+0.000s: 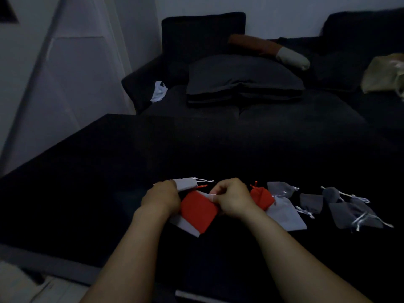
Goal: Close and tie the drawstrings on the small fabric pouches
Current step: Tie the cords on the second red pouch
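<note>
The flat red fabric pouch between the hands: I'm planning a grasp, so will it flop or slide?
The flat red fabric pouch probably flops: thin, unfilled cloth. Likely light. It may drag the pale grey pouch beneath it if pushed.

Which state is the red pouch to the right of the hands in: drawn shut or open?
Drawn shut. The red pouch bunches to a narrow neck at its top, where short red string ends stick up. Whether they are knotted is too small to tell.

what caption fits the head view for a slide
Both hands, left hand and right hand, work a red pouch on a dark table.
</note>
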Tool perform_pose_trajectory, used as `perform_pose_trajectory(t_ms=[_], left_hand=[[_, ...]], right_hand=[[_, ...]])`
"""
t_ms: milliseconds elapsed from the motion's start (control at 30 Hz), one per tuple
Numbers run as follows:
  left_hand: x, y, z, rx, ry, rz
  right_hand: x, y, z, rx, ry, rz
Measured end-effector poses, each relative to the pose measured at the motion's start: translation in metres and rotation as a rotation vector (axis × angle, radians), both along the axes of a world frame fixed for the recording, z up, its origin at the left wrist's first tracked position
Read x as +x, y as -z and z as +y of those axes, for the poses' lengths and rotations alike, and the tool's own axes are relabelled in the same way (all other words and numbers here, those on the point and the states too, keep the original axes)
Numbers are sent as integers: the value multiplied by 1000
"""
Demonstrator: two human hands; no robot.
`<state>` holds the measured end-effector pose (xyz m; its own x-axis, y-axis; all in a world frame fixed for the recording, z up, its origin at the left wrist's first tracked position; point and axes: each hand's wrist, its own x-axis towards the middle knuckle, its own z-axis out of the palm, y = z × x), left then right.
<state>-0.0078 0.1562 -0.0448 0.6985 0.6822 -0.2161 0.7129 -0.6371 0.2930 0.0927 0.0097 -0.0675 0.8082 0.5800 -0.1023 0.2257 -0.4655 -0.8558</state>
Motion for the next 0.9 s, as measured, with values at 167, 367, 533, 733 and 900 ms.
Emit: perform_pose_trajectory(t_ms=[167, 367, 533, 733, 900], left_hand=[[2, -13, -11, -163, 57, 77], [-4, -11, -15, -149, 145, 258], [-5, -3, -12, -150, 81, 158], [7, -34, -21, -89, 38, -1], [42, -73, -100, -959, 112, -831]], right_hand=[[-3, -7, -2, -179, -38, -56], [1, -22, -4, -156, -5, -242], [10, -32, -7, 264, 80, 180], [23, -67, -34, 799, 245, 379], [19, -83, -57, 1079, 342, 340]])
